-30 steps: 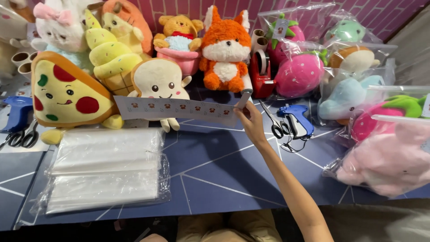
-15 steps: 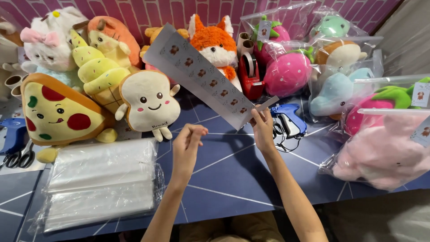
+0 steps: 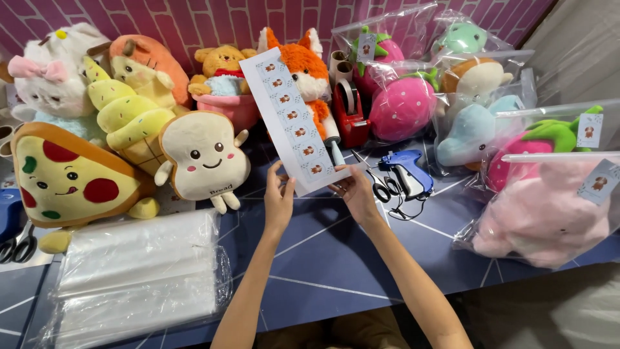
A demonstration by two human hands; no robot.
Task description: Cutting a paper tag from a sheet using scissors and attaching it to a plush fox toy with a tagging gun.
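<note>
The sticker sheet (image 3: 292, 121), a long white strip with a column of small animal pictures, is standing tilted above the blue table (image 3: 323, 258), in front of the fox plush (image 3: 310, 71), and I am holding it by its bottom edge with both hands.

At the far left, scissors (image 3: 16, 242) are lying at the table edge below the pizza-slice plush (image 3: 64, 178). Beside it a stack of clear plastic bags (image 3: 135, 271) is lying flat, itself wrapped in clear film. Behind are sitting a white cat plush (image 3: 51, 81), a yellow ice-cream plush (image 3: 126, 119) and a bread-slice plush (image 3: 203, 161), with a small bear plush (image 3: 223, 64) sitting in a pink cup (image 3: 229, 106).

My left hand (image 3: 279, 200) is pinching the sheet's lower left corner, thumb and fingers closed narrowly on the paper. My right hand (image 3: 355, 190) is gripping the lower right corner the same way.

To the right, a red tape dispenser (image 3: 349, 113), another pair of scissors (image 3: 374, 181) and a blue tagging gun (image 3: 407, 171) are lying near my right hand. Farther right, clear bags are each holding one plush: a pink strawberry (image 3: 400, 106), a light-blue plush (image 3: 468, 132) and a large pink plush (image 3: 549, 213).
</note>
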